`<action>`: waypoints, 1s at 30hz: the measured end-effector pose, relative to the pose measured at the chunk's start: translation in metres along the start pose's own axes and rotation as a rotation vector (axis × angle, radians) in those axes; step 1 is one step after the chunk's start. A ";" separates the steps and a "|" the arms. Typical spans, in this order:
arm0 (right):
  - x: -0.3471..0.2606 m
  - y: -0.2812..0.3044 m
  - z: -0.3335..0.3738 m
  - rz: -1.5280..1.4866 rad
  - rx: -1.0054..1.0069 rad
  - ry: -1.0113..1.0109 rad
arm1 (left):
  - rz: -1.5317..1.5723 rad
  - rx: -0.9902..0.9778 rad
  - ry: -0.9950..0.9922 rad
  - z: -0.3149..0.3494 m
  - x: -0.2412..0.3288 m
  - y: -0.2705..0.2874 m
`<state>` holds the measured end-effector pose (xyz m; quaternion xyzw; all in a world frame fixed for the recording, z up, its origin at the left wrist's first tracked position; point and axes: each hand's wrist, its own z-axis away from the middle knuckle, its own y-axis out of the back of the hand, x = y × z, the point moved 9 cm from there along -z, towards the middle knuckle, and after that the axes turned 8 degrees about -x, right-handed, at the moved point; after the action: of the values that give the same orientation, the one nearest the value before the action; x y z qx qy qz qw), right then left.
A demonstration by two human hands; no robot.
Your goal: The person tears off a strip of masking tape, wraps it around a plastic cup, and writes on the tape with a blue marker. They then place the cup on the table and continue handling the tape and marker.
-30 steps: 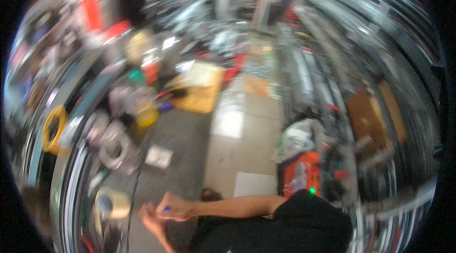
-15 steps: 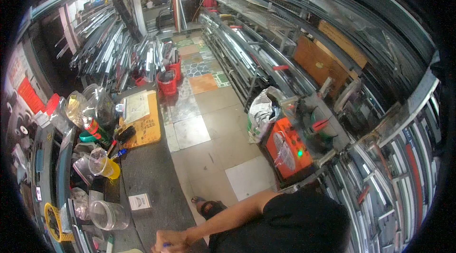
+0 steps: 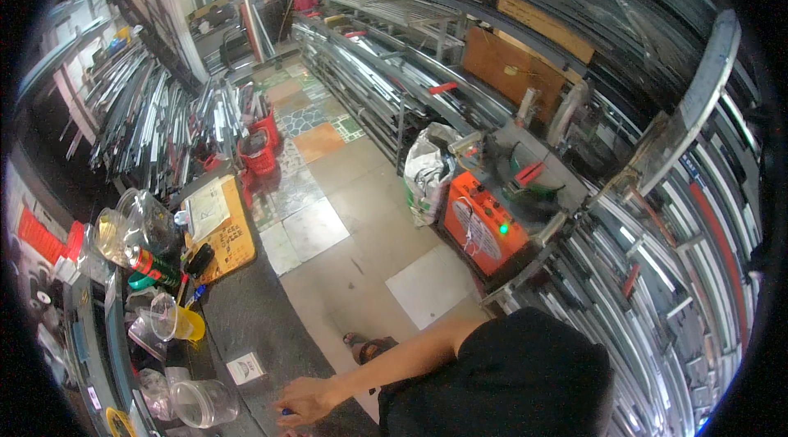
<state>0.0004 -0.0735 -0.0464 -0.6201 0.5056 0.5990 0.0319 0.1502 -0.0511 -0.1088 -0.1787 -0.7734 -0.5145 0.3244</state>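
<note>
My right hand (image 3: 305, 401) comes in from the lower right on a bare forearm below a black sleeve. Its fingers are closed over the dark bench (image 3: 263, 318), around a small blue thing (image 3: 286, 411) that looks like a pen; most of it is hidden. Close by, up and left of the hand, lies a small white printed card (image 3: 245, 368). Left of that card is a clear plastic jar (image 3: 205, 404). Farther up the bench sits a clear cup with a yellow one (image 3: 191, 325). My left hand does not show.
A yellow board (image 3: 236, 244) with a paper sheet (image 3: 207, 211) lies at the bench's far end, near a spray can (image 3: 152, 265). Across the tiled floor stand an orange machine (image 3: 486, 228) and a white sack (image 3: 428, 170). Racks of metal profiles (image 3: 369, 68) line the right side.
The view has shifted, so the shelves and floor sit farther left. My right hand appears slightly higher and to the right, still closed around the blue thing.
</note>
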 end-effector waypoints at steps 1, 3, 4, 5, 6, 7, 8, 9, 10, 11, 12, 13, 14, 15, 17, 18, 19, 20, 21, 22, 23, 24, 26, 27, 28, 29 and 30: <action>0.006 0.001 0.004 -0.053 -0.108 -0.078 | 0.012 -0.007 0.000 -0.002 0.001 -0.002; 0.008 0.007 0.010 -0.084 -0.199 -0.173 | 0.035 -0.026 -0.004 -0.005 0.003 -0.006; 0.005 0.013 0.011 -0.061 -0.181 -0.191 | 0.049 -0.037 -0.009 -0.006 0.004 -0.008; 0.002 0.016 0.011 -0.039 -0.163 -0.209 | 0.061 -0.048 -0.013 -0.008 0.006 -0.011; -0.005 0.016 0.011 -0.152 -0.146 -0.196 | 0.076 -0.061 -0.018 -0.009 0.007 -0.013; -0.011 0.014 0.010 -0.264 -0.128 -0.180 | 0.084 -0.072 -0.020 -0.009 0.008 -0.015; -0.014 0.008 0.010 -0.362 -0.131 -0.201 | 0.094 -0.074 -0.016 -0.010 0.009 -0.016; -0.029 0.013 0.008 -0.261 -0.039 -0.070 | 0.105 -0.083 -0.016 -0.011 0.010 -0.018; -0.041 0.014 0.007 -0.144 0.034 0.019 | 0.116 -0.090 -0.012 -0.012 0.011 -0.020; -0.050 0.014 0.009 -0.024 0.105 0.103 | 0.131 -0.102 -0.009 -0.013 0.012 -0.023; -0.048 0.005 0.006 -0.077 0.055 0.105 | 0.146 -0.112 -0.005 -0.013 0.013 -0.025; -0.044 0.000 0.005 -0.074 0.043 0.102 | 0.164 -0.123 -0.001 -0.014 0.014 -0.028; -0.039 -0.004 0.004 -0.073 0.029 0.101 | 0.180 -0.133 0.004 -0.014 0.015 -0.031; -0.034 -0.008 0.005 -0.074 0.014 0.101 | 0.197 -0.143 0.011 -0.015 0.016 -0.033; -0.031 -0.014 0.009 -0.005 -0.028 0.145 | 0.229 -0.161 0.023 -0.016 0.017 -0.037; -0.032 -0.016 0.012 0.031 -0.048 0.172 | 0.253 -0.164 0.030 -0.016 0.018 -0.038; -0.032 -0.016 0.015 0.014 -0.050 0.170 | 0.279 -0.171 0.038 -0.016 0.018 -0.040; -0.032 -0.017 0.018 -0.005 -0.054 0.165 | 0.305 -0.186 0.048 -0.017 0.018 -0.042; -0.034 -0.017 0.021 -0.025 -0.057 0.160 | 0.332 -0.196 0.062 -0.016 0.017 -0.043; -0.039 -0.009 0.025 -0.088 0.010 0.208 | 0.360 -0.204 0.077 -0.016 0.016 -0.045; -0.026 -0.015 0.024 -0.265 -0.061 0.049 | 0.387 -0.210 0.090 -0.016 0.015 -0.045; -0.014 -0.024 0.026 -0.440 -0.133 -0.107 | 0.424 -0.216 0.103 -0.016 0.014 -0.046; -0.019 -0.021 0.020 -0.381 -0.123 -0.079 | 0.493 -0.219 0.133 -0.014 0.011 -0.045; -0.034 -0.011 0.016 -0.150 -0.035 0.095 | 0.530 -0.218 0.155 -0.012 0.008 -0.046; -0.050 -0.006 0.017 0.078 0.062 0.264 | 0.571 -0.223 0.179 -0.011 0.005 -0.046; -0.053 -0.001 0.017 0.095 0.135 0.322 | 0.619 -0.231 0.198 -0.008 0.004 -0.047; -0.055 0.003 0.018 0.118 0.208 0.382 | 0.658 -0.236 0.220 -0.006 0.002 -0.048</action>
<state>-0.0022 -0.0312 -0.0070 -0.6852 0.5968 0.4160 -0.0356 0.1211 -0.0763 -0.1387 -0.3979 -0.5703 -0.4844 0.5308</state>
